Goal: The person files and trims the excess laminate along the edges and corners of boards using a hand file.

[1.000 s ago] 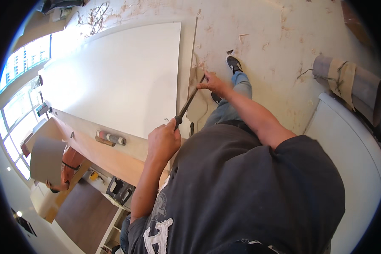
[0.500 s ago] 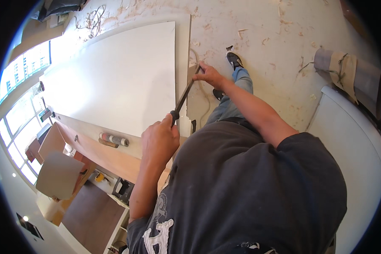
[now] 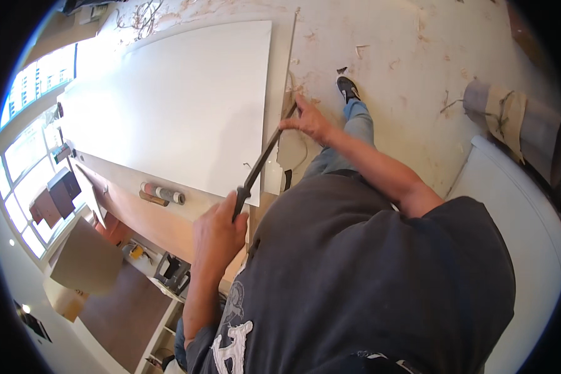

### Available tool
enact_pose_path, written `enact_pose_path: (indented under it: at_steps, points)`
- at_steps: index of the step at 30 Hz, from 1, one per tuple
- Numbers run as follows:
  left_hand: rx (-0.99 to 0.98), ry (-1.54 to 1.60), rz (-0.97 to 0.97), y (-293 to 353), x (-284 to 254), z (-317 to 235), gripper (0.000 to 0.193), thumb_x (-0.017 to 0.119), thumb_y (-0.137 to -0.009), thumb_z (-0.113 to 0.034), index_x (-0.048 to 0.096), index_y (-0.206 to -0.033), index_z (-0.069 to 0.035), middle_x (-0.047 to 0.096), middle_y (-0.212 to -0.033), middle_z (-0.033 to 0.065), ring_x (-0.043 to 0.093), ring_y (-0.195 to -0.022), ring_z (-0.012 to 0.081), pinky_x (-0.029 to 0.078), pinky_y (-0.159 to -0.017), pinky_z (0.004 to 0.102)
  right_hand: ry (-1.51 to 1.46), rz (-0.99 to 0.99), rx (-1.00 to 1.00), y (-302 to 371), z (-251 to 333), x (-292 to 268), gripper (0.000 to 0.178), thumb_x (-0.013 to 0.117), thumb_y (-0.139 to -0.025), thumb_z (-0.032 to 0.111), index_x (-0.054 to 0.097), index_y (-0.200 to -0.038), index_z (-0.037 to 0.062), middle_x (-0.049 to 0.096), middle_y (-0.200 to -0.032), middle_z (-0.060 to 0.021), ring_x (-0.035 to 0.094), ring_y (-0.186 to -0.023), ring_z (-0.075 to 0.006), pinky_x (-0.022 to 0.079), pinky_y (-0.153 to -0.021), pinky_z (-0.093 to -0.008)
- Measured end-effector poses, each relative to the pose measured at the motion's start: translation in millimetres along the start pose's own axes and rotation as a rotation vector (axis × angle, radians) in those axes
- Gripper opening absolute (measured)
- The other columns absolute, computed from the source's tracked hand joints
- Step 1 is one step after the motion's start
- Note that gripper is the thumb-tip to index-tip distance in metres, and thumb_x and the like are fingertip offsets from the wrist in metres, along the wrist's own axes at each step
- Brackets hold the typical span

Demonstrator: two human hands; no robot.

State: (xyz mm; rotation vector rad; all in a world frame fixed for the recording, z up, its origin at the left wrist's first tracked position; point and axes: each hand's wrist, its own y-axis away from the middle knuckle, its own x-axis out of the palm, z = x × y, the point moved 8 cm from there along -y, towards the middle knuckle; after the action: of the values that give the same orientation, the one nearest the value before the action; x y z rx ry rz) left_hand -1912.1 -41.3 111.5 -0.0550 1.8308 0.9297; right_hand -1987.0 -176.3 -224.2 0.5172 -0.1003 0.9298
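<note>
A long, dark file (image 3: 263, 159) with a black handle slants across the near right corner of a white panel (image 3: 181, 106). My left hand (image 3: 218, 234) is closed round the handle. My right hand (image 3: 310, 123) pinches the far end of the blade between thumb and fingers. The file lies along or just above the panel's right edge; whether it touches that edge I cannot tell. Beneath the white panel is a larger pale board (image 3: 282, 50), which sticks out past it on the right.
Two rolls (image 3: 162, 194) lie on the bench ledge beyond my left hand. Cables (image 3: 144, 22) and shavings are scattered on the floor (image 3: 411, 93). On the right are a white panel (image 3: 511, 249) and a large cloth-wrapped roll (image 3: 511, 118). A brown tabletop (image 3: 121, 315) stands lower left.
Both hands have drawn the file back toward me and to the left, the left hand moving farther. The grip on the file stays the same. The view has shifted slightly.
</note>
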Motion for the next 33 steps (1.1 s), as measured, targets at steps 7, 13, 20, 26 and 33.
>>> enact_pose_path:
  at_steps: [7, 13, 20, 26, 33]
  points:
    - [-0.091, -0.072, 0.139, -1.6, 58.8, 18.3, 0.036, 0.066, -0.085, -0.016, 0.062, -0.119, -0.007, 0.065, -0.078, 0.0182, 0.065, -0.073, 0.0385, 0.051, -0.067, 0.0487, -0.107, 0.183, 0.158, 25.3, -40.4, 20.0, 0.119, 0.087, -0.070, 0.048, 0.021, -0.150, -0.0119, 0.033, -0.154, -0.0266, 0.029, -0.145, -0.0323, 0.023, -0.119, -0.0355]
    - [-0.033, -0.052, 0.077, -2.4, 40.1, 5.2, 0.032, 0.066, -0.085, -0.016, 0.064, -0.115, -0.006, 0.064, -0.078, 0.0179, 0.064, -0.070, 0.0382, 0.050, -0.065, 0.0495, -0.033, 0.181, 0.157, 15.1, -43.4, 13.4, 0.118, 0.086, -0.076, 0.038, 0.011, -0.152, -0.0142, 0.042, -0.149, -0.0202, 0.039, -0.136, -0.0232, 0.031, -0.113, -0.0315]
    - [-0.045, -0.124, 0.109, -0.4, 26.9, -8.8, 0.032, 0.063, -0.088, -0.014, 0.060, -0.116, 0.002, 0.065, -0.079, 0.0192, 0.065, -0.069, 0.0382, 0.051, -0.062, 0.0484, -0.147, 0.121, 0.115, 17.9, -28.2, 16.8, 0.124, 0.089, -0.072, 0.037, 0.010, -0.152, -0.0143, 0.042, -0.149, -0.0198, 0.040, -0.137, -0.0227, 0.030, -0.114, -0.0305]
    - [-0.030, -0.149, 0.085, -9.4, 35.2, -10.7, 0.033, 0.068, -0.084, -0.013, 0.065, -0.115, -0.003, 0.066, -0.081, 0.0172, 0.065, -0.074, 0.0379, 0.051, -0.068, 0.0467, -0.039, 0.150, 0.174, 13.9, -36.8, 3.5, 0.115, 0.088, -0.075, 0.029, 0.013, -0.151, -0.0141, 0.042, -0.149, -0.0204, 0.037, -0.139, -0.0217, 0.030, -0.114, -0.0286]
    - [-0.048, 0.361, -0.196, 29.7, -27.8, 10.3, 0.031, 0.072, -0.083, -0.004, 0.068, -0.112, 0.001, 0.071, -0.088, 0.0156, 0.068, -0.072, 0.0214, 0.052, -0.067, 0.0299, -0.525, -0.440, -0.126, 27.8, 33.8, -14.3, 0.079, 0.075, -0.089, 0.019, 0.032, -0.150, -0.0066, 0.051, -0.143, -0.0158, 0.046, -0.135, -0.0223, 0.039, -0.109, -0.0327]
